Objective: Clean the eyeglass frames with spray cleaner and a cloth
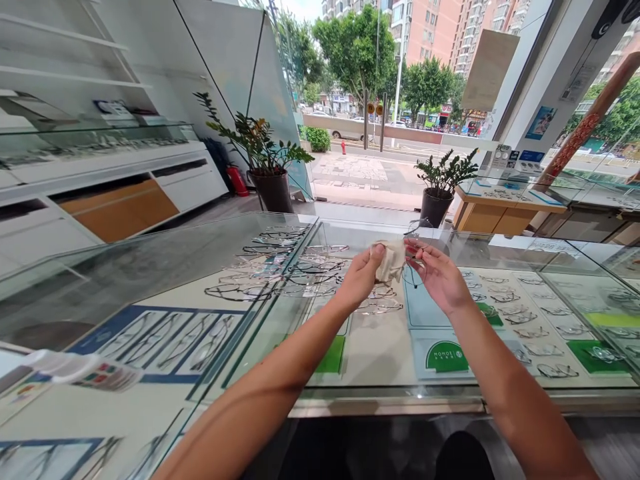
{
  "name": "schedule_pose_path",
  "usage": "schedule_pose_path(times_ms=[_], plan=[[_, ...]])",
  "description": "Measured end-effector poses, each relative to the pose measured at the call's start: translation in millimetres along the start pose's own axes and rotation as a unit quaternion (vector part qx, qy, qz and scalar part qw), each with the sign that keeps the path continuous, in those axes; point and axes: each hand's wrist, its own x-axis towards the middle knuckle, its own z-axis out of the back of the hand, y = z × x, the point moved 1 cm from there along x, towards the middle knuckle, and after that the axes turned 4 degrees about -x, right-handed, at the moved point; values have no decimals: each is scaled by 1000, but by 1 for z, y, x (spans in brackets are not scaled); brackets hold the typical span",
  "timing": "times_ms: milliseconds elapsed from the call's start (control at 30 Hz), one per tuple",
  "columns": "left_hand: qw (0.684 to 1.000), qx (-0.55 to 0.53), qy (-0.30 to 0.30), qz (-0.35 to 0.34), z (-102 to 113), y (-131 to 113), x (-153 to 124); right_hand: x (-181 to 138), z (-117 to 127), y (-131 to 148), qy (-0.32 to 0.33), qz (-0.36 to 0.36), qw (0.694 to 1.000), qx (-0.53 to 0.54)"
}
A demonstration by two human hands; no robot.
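Both of my hands are raised over a glass display counter, close together. My left hand (361,275) pinches a crumpled beige cleaning cloth (390,260), thumb on top. Just to its right, my right hand (437,270) grips a thin-framed pair of eyeglasses (414,275) between thumb and fingers. One round lens hangs below the fingers, and another part of the frame shows above them. The cloth's right edge meets the glasses near my right fingertips; whether it wraps a lens cannot be made out. Several eyeglasses (320,267) lie on the glass top left of my hands.
Under the glass sit rows of eyeglasses (520,313) and a green-and-white card (447,357). A white bottle (90,370) lies blurred at the left. Beyond the counter stand two potted plants (273,190), a red fire extinguisher (237,181) and another display cabinet (505,207).
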Motion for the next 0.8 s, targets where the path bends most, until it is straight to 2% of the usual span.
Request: schedule_pose_path(times_ms=[67, 133, 333, 533, 600, 800], plan=[[999, -21, -26, 3, 3, -1, 3, 0, 1, 0, 17, 1, 999, -32], [999, -38, -20, 5, 3, -3, 3, -1, -1, -3, 36, -13, 997, -64], [999, -17, 43, -30, -4, -15, -1, -3, -6, -13, 68, -29, 992, -105], [992, -33, 122, -10, 1, -24, -1, -3, -6, -10, 50, -78, 995, -45], [993, -27, 114, -8, 1, -25, -2, -4, -7, -11, 61, -74, 995, -38], [999, -2, 38, -36, 0, -21, -3, -8, -14, -20, 104, -41, 990, -86]])
